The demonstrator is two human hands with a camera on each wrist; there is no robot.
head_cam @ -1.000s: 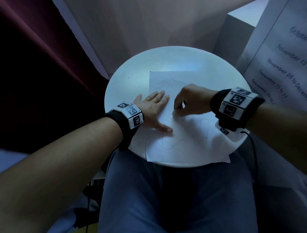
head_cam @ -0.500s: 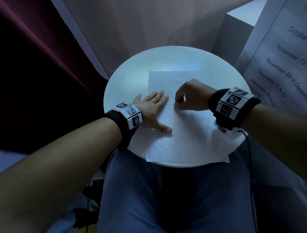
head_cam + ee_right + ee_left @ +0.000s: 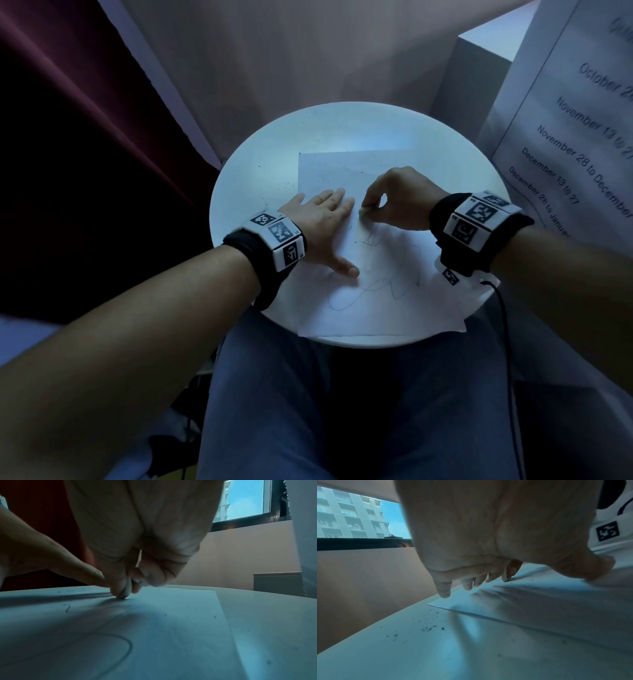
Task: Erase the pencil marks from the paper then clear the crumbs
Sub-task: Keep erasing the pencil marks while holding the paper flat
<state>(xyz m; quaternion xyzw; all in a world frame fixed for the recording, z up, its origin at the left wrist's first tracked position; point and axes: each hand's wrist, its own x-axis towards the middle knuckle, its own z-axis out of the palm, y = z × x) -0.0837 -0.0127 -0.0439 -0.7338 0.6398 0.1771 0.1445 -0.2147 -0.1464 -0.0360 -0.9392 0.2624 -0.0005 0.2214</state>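
Pinched between thumb and fingertips, the right hand [image 3: 399, 200] keeps a narrow grip on a small pale eraser [image 3: 363, 213], whose darkened lower tip presses on the paper [image 3: 383, 308]. Only the right wrist view shows this closely: the eraser [image 3: 127, 588] stands nearly upright in the grip, its grey-smudged end touching the sheet, with the left hand's fingers [image 3: 72, 566] lying just beside it. From the left wrist view the eraser [image 3: 506, 576] peeks out past the left hand [image 3: 479, 534], and a scatter of dark crumbs [image 3: 428, 627] lies on the desk [image 3: 402, 655] off the paper's edge, well away from the grip; the head view shows the same crumbs [image 3: 286, 188] as fine specks beyond the left hand [image 3: 322, 229]. That hand lies flat with straight, spread fingers, holding the sheet down right next to the grip. One sheet lies on one round white desk [image 3: 239, 178], its near edge overhanging the rim. Toward the person from the grip, looping pencil marks [image 3: 376, 281] remain on the sheet: a tangle just below the eraser and a long curl nearer the lap. Beyond the grip the paper looks almost blank, with only faint traces. One eraser and two hands are in view.
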